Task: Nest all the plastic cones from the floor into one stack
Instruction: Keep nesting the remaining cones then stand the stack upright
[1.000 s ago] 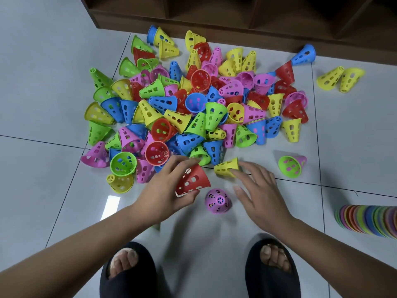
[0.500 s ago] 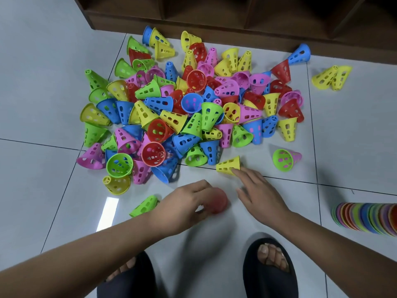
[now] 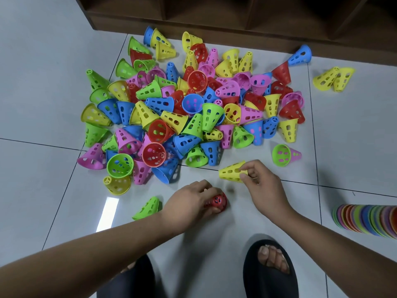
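A moment ago the right hand (image 3: 263, 186) only touched the yellow cone (image 3: 231, 174); now its grip pinches it, just near of the pile (image 3: 193, 117). The left hand (image 3: 189, 203) still wraps its grip round the red cone (image 3: 218, 202) on the floor (image 3: 354, 136); yellow probably nests there next.

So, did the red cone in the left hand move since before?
Yes. The red cone, in the left hand, moved away from the tile joint, toward the black slipper.
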`<action>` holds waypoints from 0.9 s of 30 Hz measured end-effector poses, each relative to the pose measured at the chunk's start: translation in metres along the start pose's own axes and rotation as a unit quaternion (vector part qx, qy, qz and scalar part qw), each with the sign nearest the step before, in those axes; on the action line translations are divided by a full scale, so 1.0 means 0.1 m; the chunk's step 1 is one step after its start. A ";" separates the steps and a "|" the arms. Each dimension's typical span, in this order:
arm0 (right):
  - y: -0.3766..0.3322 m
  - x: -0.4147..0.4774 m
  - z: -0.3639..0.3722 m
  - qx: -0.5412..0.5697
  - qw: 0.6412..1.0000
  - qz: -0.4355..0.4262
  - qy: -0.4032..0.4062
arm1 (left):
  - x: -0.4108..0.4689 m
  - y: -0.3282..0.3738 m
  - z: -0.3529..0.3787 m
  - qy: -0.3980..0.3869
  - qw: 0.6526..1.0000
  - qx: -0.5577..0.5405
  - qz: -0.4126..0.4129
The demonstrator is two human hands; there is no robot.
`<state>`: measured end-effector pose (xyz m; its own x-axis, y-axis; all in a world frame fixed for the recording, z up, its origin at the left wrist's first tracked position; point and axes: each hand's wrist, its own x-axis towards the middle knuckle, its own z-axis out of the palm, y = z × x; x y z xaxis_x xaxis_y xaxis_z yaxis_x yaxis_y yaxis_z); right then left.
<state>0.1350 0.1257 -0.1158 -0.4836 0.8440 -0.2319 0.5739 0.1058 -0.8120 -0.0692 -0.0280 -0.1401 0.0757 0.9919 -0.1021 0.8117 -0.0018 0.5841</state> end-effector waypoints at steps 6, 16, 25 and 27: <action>-0.38 -0.03 -0.07 0.345 0.924 0.151 -0.062 | -0.13 -0.20 -0.20 0.023 0.998 0.025 -0.049; -0.33 -0.27 0.23 0.293 0.922 0.210 -0.142 | -1.00 -0.63 -0.41 0.035 0.968 0.109 -0.225; -0.16 -0.24 0.33 0.218 0.947 0.223 -0.072 | -1.00 -0.57 -0.30 -0.049 0.943 0.061 -0.323; -0.15 -0.25 0.32 0.204 0.951 0.222 -0.069 | -0.97 -0.58 -0.28 -0.043 0.947 0.051 -0.316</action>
<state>0.1170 0.0863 -0.1149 -0.3518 0.6777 -0.6457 0.4513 -0.4815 -0.7513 -0.1397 -0.1204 -0.1414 -0.4000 0.7857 -0.4719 0.7622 0.5711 0.3047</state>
